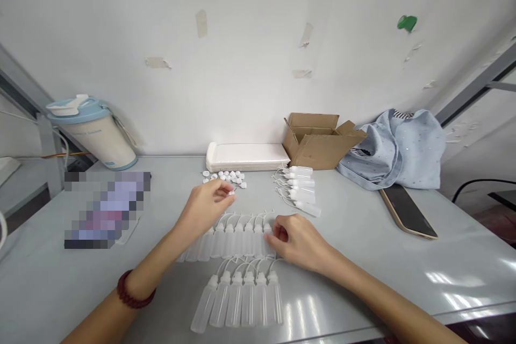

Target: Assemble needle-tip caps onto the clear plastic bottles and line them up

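My left hand [212,201] is closed in a pinch on a small white cap [231,193], above the back row of bottles. My right hand [296,239] has its fingers curled at the neck of the rightmost squeeze bottle [269,250] in that row; the contact is partly hidden. Several translucent bottles [238,242] lie side by side in the back row, their thin cap straps looping upward. A front row of similar bottles [237,301] lies nearer me. Loose white caps [226,175] form a small pile beyond my left hand.
More strapped bottles [302,188] lie at the right, before an open cardboard box [322,148]. A stack of white trays [248,155] stands against the wall. A tumbler [97,134] and a pixelated screen [113,209] are left; a blue cloth bag [415,145] and phone [407,212] right.
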The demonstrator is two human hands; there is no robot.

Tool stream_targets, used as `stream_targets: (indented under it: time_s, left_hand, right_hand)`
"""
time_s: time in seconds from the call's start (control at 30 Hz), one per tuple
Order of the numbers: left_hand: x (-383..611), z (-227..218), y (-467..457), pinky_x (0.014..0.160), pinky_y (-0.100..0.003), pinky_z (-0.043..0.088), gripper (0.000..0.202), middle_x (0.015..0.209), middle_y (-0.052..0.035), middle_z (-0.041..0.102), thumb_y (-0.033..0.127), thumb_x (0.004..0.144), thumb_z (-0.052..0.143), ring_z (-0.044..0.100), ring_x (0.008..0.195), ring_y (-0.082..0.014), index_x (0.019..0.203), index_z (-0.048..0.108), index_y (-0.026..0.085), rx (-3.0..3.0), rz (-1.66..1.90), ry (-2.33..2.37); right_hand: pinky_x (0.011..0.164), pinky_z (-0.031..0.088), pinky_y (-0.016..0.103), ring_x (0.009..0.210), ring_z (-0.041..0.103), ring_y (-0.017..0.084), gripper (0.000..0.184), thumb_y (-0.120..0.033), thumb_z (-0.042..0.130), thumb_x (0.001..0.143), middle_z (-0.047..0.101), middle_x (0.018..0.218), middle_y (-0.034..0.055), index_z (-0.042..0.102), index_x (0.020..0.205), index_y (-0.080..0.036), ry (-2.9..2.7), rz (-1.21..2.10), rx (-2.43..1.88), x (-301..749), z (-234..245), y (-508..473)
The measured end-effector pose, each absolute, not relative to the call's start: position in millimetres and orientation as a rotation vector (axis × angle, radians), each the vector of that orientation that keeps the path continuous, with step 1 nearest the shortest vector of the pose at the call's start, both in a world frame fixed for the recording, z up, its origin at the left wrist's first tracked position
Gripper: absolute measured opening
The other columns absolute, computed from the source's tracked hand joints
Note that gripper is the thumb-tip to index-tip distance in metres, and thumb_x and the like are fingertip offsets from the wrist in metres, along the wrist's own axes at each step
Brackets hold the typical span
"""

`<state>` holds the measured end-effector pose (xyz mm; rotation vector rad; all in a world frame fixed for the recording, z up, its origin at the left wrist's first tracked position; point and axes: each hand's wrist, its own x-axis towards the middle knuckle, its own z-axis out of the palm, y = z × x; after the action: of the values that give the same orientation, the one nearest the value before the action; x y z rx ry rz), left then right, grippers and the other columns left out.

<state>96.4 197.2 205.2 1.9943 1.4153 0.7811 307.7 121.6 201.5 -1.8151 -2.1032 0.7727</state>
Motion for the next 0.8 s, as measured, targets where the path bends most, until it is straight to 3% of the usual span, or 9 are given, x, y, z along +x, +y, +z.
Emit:
stream_targets:
  time_s: [0.17, 0.3, 0.53, 0.8]
  left_hand:
    - [104.9, 213.7, 171.7, 0.065, -0.026, 0.051, 0.028, 0.077, -0.0015, 0.066, 0.043, 0.074, 0.065, 0.064, 0.074, -0.0176, 0.086, 0.063, 0.018, 1.629, 0.794, 1.275]
    - [107.1, 213.7, 163.3, 0.073, -0.026, 0.049, 0.027, 0.081, -0.0010, 0.066, 0.040, 0.071, 0.070, 0.061, 0.079, -0.0165, 0.085, 0.065, 0.018, 1.393, 0.793, 1.161]
    - [112.1, 215.1, 157.7, 0.073, -0.026, 0.046, 0.021, 0.074, 0.0012, 0.064, 0.036, 0.073, 0.070, 0.057, 0.071, -0.0135, 0.084, 0.066, 0.019, 1.219, 0.726, 1.127]
    - [116.6, 213.0, 152.9, 0.081, -0.030, 0.045, 0.021, 0.088, -0.0034, 0.067, 0.034, 0.075, 0.069, 0.060, 0.084, -0.0170, 0.088, 0.067, 0.018, 1.169, 0.701, 0.957]
  right_hand:
    - [0.049, 0.024, 0.024, 0.049, 0.038, 0.010, 0.024, -0.027, 0.052, 0.072, 0.047, 0.049, -0.0019, 0.042, 0.052, -0.018, -2.069, 0.746, -1.873, 304.3, 200.0, 123.7]
    - [0.047, 0.024, 0.024, 0.048, 0.038, 0.010, 0.020, -0.022, 0.053, 0.067, 0.046, 0.049, -0.0026, 0.043, 0.050, -0.018, -1.974, 0.793, -1.871, 306.2, 196.7, 127.5]
    - [0.047, 0.031, 0.021, 0.048, 0.042, 0.008, 0.011, -0.023, 0.055, 0.071, 0.050, 0.051, -0.0041, 0.053, 0.063, -0.016, -1.677, 1.102, -1.546, 310.6, 209.1, 124.4]
    - [0.045, 0.040, 0.022, 0.041, 0.051, 0.009, 0.017, -0.032, 0.060, 0.075, 0.064, 0.058, -0.0001, 0.057, 0.075, -0.015, -1.477, 1.609, -1.204, 309.0, 210.3, 114.2]
